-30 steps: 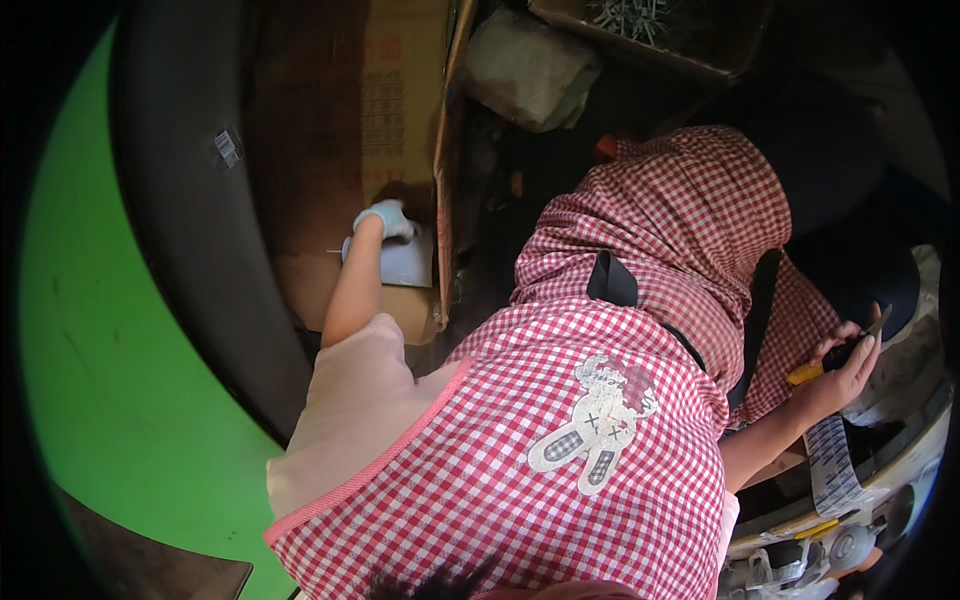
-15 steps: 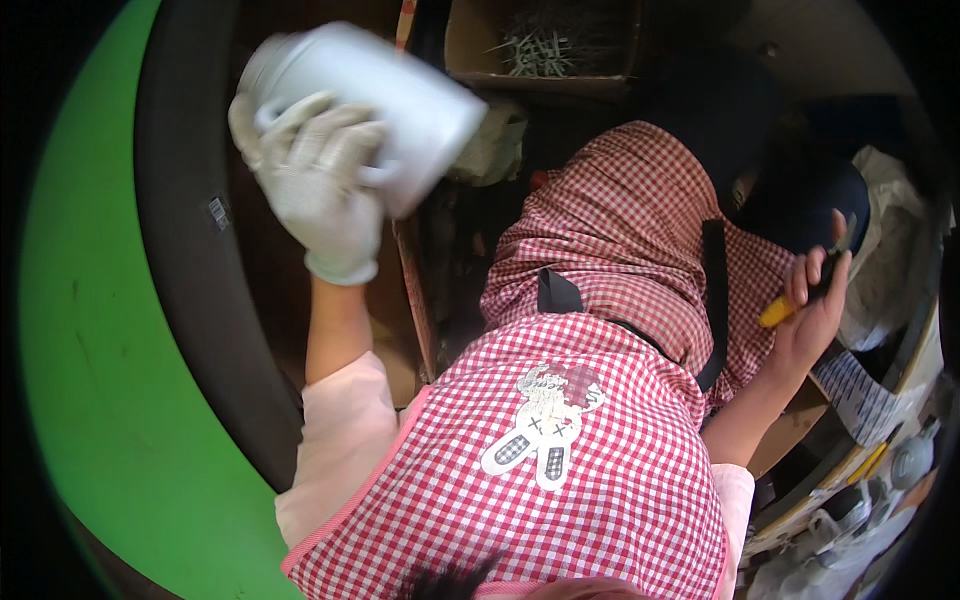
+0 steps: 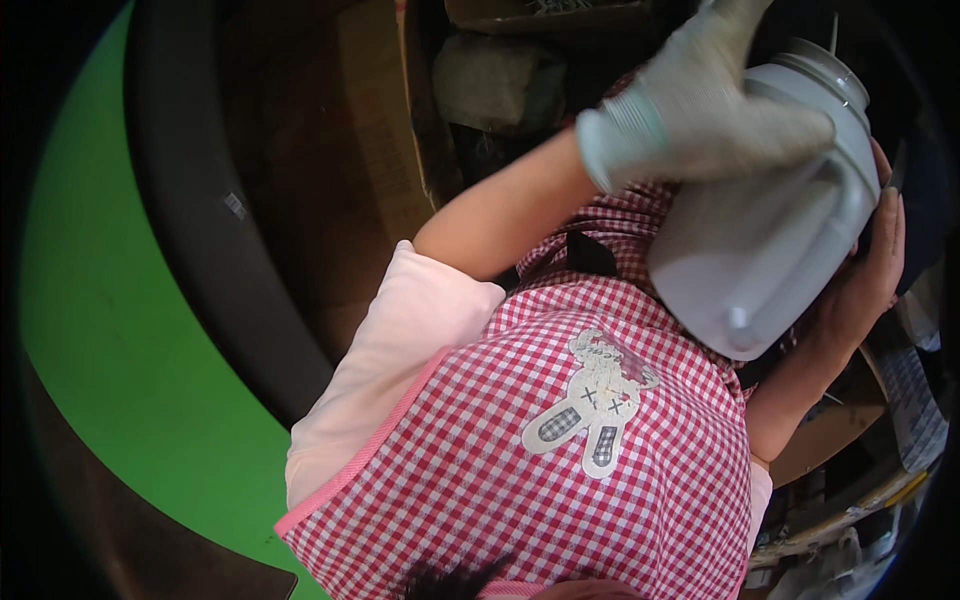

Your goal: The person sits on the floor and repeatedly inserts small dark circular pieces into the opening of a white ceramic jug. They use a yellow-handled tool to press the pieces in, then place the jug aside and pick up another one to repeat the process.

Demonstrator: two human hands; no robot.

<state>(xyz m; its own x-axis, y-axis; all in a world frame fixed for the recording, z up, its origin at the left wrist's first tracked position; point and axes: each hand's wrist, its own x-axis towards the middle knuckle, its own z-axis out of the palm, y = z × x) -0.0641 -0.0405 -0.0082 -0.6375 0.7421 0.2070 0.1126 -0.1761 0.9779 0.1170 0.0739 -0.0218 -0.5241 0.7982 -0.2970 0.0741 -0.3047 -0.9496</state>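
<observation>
A whitish plastic jug (image 3: 730, 250) with a moulded side handle and a wide open neck hangs tilted in front of my lap, its neck pointing up and right. My left hand (image 3: 710, 110), in a pale knitted glove, grips it on the side by the neck, the thumb reaching across toward the handle; motion blurs the fingers. My bare right hand (image 3: 883, 245) is against the jug's far right side, partly hidden behind it. A thin metal blade (image 3: 899, 165) sticks up from the right fingers; the yellow and black handle seen earlier is hidden now.
To the left curves a green surface (image 3: 90, 300) with a thick dark edge (image 3: 190, 170). An open cardboard box (image 3: 380, 130) stands beside it, with a pale bag (image 3: 500, 85) nearby. Another box (image 3: 550, 15) is at the top. Clear plastic pieces (image 3: 830, 570) lie at the lower right.
My left hand has carried the jug from the upper left across to the right, turning it so its neck faces up-right. My right hand, formerly apart, now meets the jug's side.
</observation>
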